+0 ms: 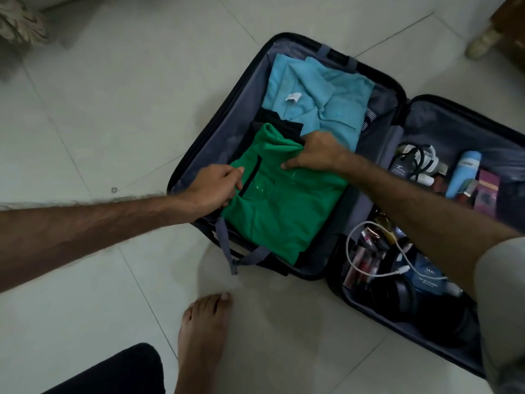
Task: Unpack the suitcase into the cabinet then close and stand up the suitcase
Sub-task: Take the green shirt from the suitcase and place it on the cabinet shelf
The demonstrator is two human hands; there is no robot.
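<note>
A dark suitcase [216,132] lies open flat on the tiled floor. Its left half holds a folded green shirt [284,211] in front, a folded light blue shirt [321,100] behind it and a black garment [278,120] between them. My left hand [216,189] grips the green shirt's left edge. My right hand [315,153] grips its far right edge, thumb on top and fingers tucked under. The right half of the suitcase holds small items. No cabinet is in view.
The right half holds a blue bottle [463,172], a white cable [377,268], black headphones [397,297], cosmetics and small boxes. Loose grey straps [227,248] hang over the suitcase's front edge. My bare foot [201,336] stands near it. A wooden furniture leg [483,44] is top right.
</note>
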